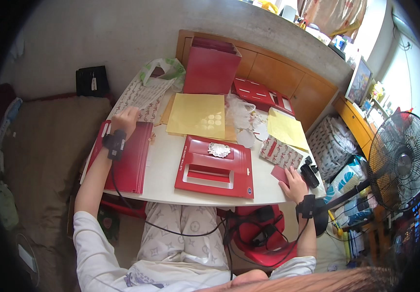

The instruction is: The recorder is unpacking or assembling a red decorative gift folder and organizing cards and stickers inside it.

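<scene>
My left hand (125,119) is at the left of the table, its fingers closed at the near edge of a patterned paper sheet (147,95), above a stack of red card folders (131,160). My right hand (294,183) lies with fingers apart on a small dark red card (280,174), beside a patterned card piece (282,152). Between the hands lies a red printed wallet package (215,189) with an oblong window. A white ornate label (219,150) rests on its upper part. Yellow sheets (191,109) lie behind it, one bearing round stickers.
A large red box (210,69) stands at the back, with more red packages (255,93) to its right. Crumpled clear plastic (240,109) lies mid-table. A black device (309,174) sits at the right edge. A standing fan (401,160) is at the right; cables hang over my lap.
</scene>
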Demonstrator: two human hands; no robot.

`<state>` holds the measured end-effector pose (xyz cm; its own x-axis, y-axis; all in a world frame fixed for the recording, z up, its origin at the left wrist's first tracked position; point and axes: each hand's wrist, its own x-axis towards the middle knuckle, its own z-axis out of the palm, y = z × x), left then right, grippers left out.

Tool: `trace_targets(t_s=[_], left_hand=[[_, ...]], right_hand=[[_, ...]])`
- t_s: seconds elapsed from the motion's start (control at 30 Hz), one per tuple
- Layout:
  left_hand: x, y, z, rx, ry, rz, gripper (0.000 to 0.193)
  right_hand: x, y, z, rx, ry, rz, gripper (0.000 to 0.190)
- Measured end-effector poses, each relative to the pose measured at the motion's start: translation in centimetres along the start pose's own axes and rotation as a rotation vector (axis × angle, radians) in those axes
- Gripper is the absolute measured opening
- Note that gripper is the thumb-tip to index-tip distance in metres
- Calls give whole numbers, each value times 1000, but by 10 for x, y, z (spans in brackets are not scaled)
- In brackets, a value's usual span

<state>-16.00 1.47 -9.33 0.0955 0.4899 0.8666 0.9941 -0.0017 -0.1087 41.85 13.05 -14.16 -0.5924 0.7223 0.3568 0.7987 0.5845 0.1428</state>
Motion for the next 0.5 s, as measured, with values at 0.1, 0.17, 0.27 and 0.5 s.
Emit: trace_targets(t_s=[0.1, 0.17, 0.27, 0.5], left_hand=[[14, 14, -18, -13, 101, -20, 4], [23, 20, -29, -107, 253, -69, 4], [32, 39, -41, -322, 362, -221, 5], [14, 63, -32, -881, 366, -605, 24]], right_hand=[[1, -5, -2, 11, 8, 5, 53], [4, -16, -7, 27, -8, 36, 51], [10, -33, -16, -32, 7, 34, 42], [37, -101, -42, 407, 269, -81, 27]])
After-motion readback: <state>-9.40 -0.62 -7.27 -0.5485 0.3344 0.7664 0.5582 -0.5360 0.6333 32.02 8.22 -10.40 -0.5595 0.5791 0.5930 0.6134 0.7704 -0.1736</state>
